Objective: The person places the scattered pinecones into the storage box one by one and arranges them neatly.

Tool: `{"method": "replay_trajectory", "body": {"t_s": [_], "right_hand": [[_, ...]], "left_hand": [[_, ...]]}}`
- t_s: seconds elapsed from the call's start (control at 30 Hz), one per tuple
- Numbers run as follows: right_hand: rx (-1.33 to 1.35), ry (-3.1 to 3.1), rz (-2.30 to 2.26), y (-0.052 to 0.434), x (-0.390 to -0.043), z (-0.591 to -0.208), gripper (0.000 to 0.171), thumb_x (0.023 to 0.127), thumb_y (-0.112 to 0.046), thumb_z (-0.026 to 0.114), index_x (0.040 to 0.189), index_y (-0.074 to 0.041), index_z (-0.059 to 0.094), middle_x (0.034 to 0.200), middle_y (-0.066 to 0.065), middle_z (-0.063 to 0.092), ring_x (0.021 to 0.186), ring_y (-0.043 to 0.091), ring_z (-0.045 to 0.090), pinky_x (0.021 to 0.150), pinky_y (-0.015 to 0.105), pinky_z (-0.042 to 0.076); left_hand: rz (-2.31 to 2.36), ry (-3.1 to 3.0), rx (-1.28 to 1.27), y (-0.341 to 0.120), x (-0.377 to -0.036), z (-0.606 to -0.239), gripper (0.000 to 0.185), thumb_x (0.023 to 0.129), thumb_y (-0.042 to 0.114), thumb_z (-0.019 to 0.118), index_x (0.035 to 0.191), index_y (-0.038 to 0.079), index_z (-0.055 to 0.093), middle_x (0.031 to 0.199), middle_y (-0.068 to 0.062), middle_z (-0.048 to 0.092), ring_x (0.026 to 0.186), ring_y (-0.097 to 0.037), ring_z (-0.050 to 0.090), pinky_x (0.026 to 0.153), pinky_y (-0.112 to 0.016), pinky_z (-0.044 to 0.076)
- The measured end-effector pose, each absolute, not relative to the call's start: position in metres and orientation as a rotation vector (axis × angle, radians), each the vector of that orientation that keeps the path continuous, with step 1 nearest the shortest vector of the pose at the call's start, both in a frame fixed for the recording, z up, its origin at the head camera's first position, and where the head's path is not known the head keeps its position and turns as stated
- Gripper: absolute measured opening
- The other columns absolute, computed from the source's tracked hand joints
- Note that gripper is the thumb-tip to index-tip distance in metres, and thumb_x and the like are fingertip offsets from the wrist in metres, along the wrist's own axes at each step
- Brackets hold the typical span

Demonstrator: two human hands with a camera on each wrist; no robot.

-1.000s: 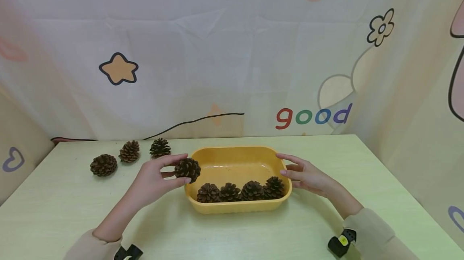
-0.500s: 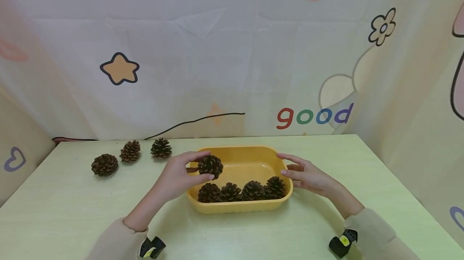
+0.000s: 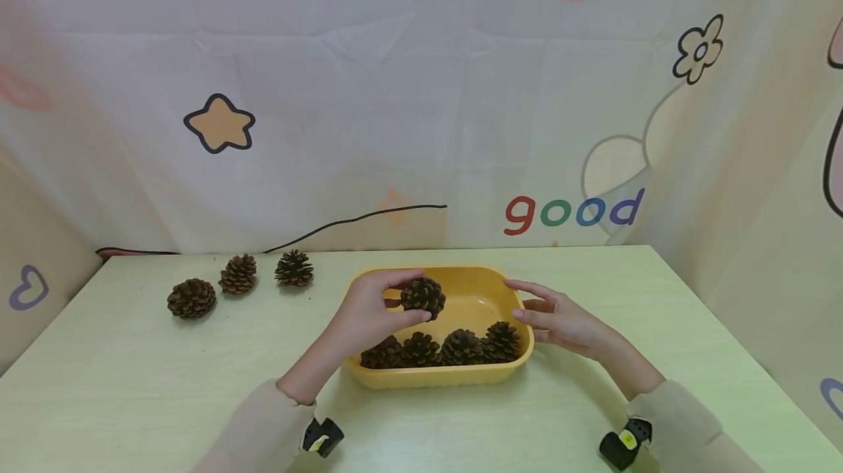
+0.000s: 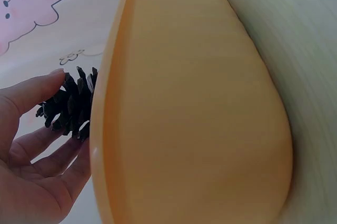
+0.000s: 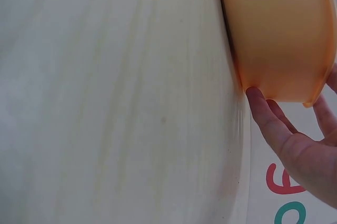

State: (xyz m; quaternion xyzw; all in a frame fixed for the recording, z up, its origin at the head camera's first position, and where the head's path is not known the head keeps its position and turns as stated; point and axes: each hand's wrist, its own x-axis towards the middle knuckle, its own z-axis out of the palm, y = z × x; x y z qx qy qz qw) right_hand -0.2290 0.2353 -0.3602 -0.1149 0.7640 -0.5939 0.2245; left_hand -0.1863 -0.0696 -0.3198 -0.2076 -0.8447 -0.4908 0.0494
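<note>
My left hand [image 3: 369, 312] holds a brown pine cone [image 3: 424, 297] between thumb and fingers above the yellow plastic tub [image 3: 441, 378]. In the left wrist view that pine cone [image 4: 68, 103] is partly hidden behind the tub's wall [image 4: 195, 103]. Along the near side inside the tub lies a row of several pine cones [image 3: 461, 347], the leftmost partly covered by my left wrist. My right hand [image 3: 560, 323] holds the tub's right end, thumb at the rim. The right wrist view has its fingers [image 5: 268, 119] against the outer wall [image 5: 284, 40].
Three more pine cones stand at the table's back left: one at the left [image 3: 192, 299], one in the middle [image 3: 238, 274] and one at the right [image 3: 293, 269]. A printed curtain [image 3: 356, 129] hangs behind the pale table [image 3: 132, 385].
From beside the tub's left rim, my left hand has carried the pine cone rightward over the tub. The right hand keeps its place at the tub's right end.
</note>
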Motion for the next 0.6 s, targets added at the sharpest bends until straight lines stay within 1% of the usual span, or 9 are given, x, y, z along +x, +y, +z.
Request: {"method": "replay_trajectory", "body": {"t_s": [0.23, 0.37, 0.43, 0.5, 0.57, 0.6], "right_hand": [[-0.336, 2.098, -1.644, 0.235, -0.231, -0.36, 0.07, 0.089, -0.025, 0.059, 0.145, -0.01, 0.021, 0.141, 0.029, 0.023, 0.113, 0.029, 0.05, 0.09, 0.04, 0.046], [-0.332, 2.093, -1.644, 0.235, -0.231, -0.359, 0.07, 0.089, -0.025, 0.06, 0.145, -0.01, 0.021, 0.141, 0.029, 0.023, 0.113, 0.029, 0.05, 0.091, 0.04, 0.046], [-0.324, 2.092, -1.641, 0.235, -0.231, -0.359, 0.07, 0.089, -0.025, 0.06, 0.145, -0.009, 0.021, 0.142, 0.029, 0.022, 0.114, 0.03, 0.049, 0.091, 0.041, 0.046], [-0.312, 2.092, -1.639, 0.234, -0.23, -0.359, 0.07, 0.089, -0.025, 0.06, 0.145, -0.01, 0.021, 0.142, 0.029, 0.022, 0.116, 0.032, 0.047, 0.091, 0.041, 0.046], [-0.308, 2.09, -1.639, 0.234, -0.23, -0.359, 0.071, 0.089, -0.025, 0.06, 0.145, -0.01, 0.021, 0.142, 0.029, 0.022, 0.117, 0.033, 0.046, 0.091, 0.041, 0.045], [-0.309, 2.088, -1.641, 0.234, -0.23, -0.359, 0.071, 0.089, -0.025, 0.06, 0.145, -0.01, 0.021, 0.142, 0.029, 0.023, 0.117, 0.034, 0.046, 0.091, 0.042, 0.045]], "left_hand": [[-1.472, -2.593, -0.632, -0.055, -0.193, -0.32, 0.054, 0.075, 0.019, 0.076, 0.125, 0.011, 0.057, 0.127, -0.006, 0.054, 0.112, -0.025, 0.052, 0.081, -0.031, 0.052], [-1.477, -2.605, -0.646, -0.045, -0.197, -0.32, 0.054, 0.076, 0.02, 0.074, 0.126, 0.011, 0.056, 0.128, -0.006, 0.053, 0.114, -0.026, 0.05, 0.082, -0.032, 0.052], [-1.46, -2.62, -0.644, -0.04, -0.2, -0.32, 0.054, 0.077, 0.022, 0.074, 0.127, 0.012, 0.056, 0.128, -0.006, 0.054, 0.114, -0.025, 0.051, 0.082, -0.031, 0.052], [-1.431, -2.635, -0.639, -0.034, -0.202, -0.321, 0.054, 0.077, 0.024, 0.074, 0.127, 0.013, 0.056, 0.127, -0.006, 0.054, 0.112, -0.024, 0.052, 0.078, -0.027, 0.052], [-1.419, -2.647, -0.631, -0.028, -0.204, -0.321, 0.054, 0.077, 0.025, 0.073, 0.127, 0.014, 0.056, 0.127, -0.007, 0.055, 0.089, -0.02, 0.06, 0.065, -0.023, 0.052], [-1.413, -2.653, -0.626, -0.025, -0.205, -0.321, 0.054, 0.077, 0.025, 0.073, 0.127, 0.014, 0.056, 0.126, -0.008, 0.055, 0.079, -0.018, 0.06, 0.06, -0.021, 0.051]]}}
